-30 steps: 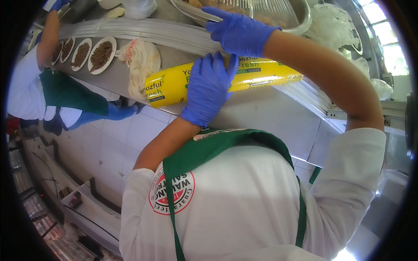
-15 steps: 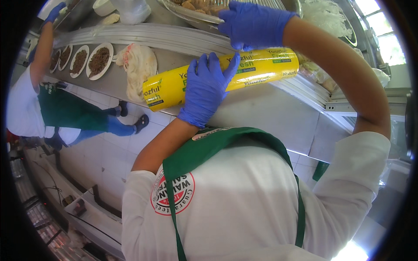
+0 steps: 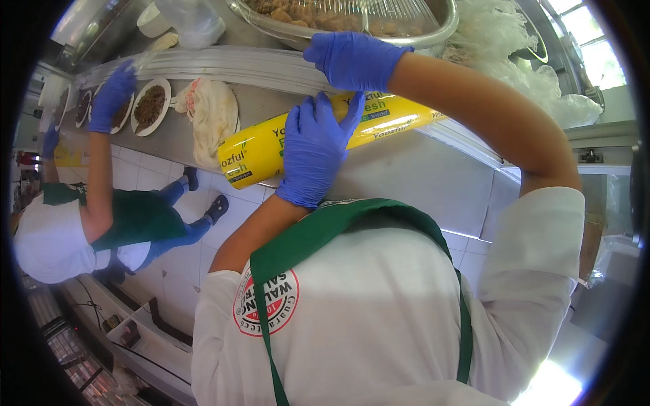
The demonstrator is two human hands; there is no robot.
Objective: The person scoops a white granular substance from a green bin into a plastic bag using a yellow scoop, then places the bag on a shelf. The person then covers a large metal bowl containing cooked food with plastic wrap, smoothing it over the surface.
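My left hand (image 3: 315, 152), in a blue glove, grips a long yellow cylinder (image 3: 254, 150) that looks like a roll of cling film. Its fingers lie over the top of the roll, with the thumb spread to the right. Beyond the roll, my blue-gloved right hand (image 3: 359, 62) is closed near the front rim of a large metal tray (image 3: 443, 32). What its curled fingers pinch is hidden. Clear film (image 3: 396, 15) covers part of the brown food (image 3: 281, 10) in that tray.
A crumpled cloth (image 3: 213, 118) lies left of the roll. Beside it, several white plates of brown minced food (image 3: 150, 108) line the counter. A co-worker's gloved hand (image 3: 114, 95) is over them. Loose clear plastic (image 3: 501, 47) sits at the back right.
My right hand has moved left and a little nearer to me along the tray's edge. My left hand stays on the roll. The co-worker's hand has come down over the plates.
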